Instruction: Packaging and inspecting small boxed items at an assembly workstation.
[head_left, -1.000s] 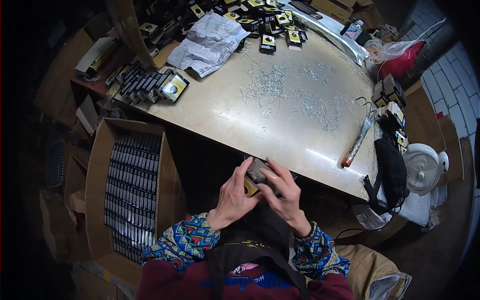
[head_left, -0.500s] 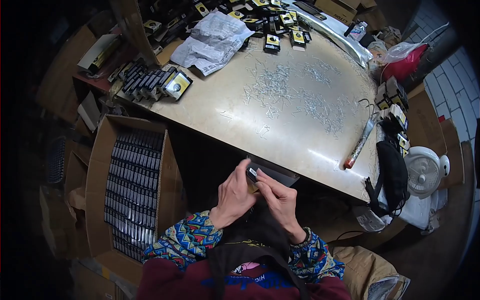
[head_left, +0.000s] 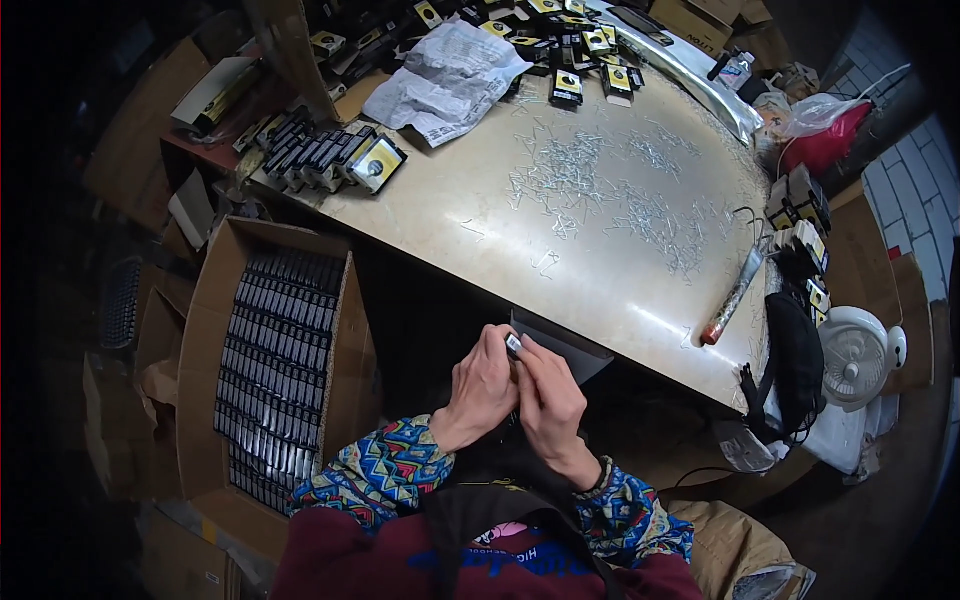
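Note:
Just in front of the table's near edge, my left hand (head_left: 481,388) and my right hand (head_left: 550,400) meet around a small black box (head_left: 514,344). Only its end, with a white patch, shows between my fingertips; the rest is hidden by the hands. My left fingers are closed around it from the left. The right thumb and fingers pinch it from the other side. Beyond my hands, many thin bent metal wires (head_left: 570,165) lie scattered over the table (head_left: 420,215).
At left stands an open carton (head_left: 352,330) packed with rows of black boxes (head_left: 275,360). Black-and-yellow boxes (head_left: 376,165) line the table's left edge, near crumpled paper (head_left: 450,80). A hook tool with a red end (head_left: 735,295) and a white fan (head_left: 852,362) are at right.
My hands have drawn closer together around the small box, and my right fingers now cover more of it. The whole view has shifted slightly, so the table appears further right.

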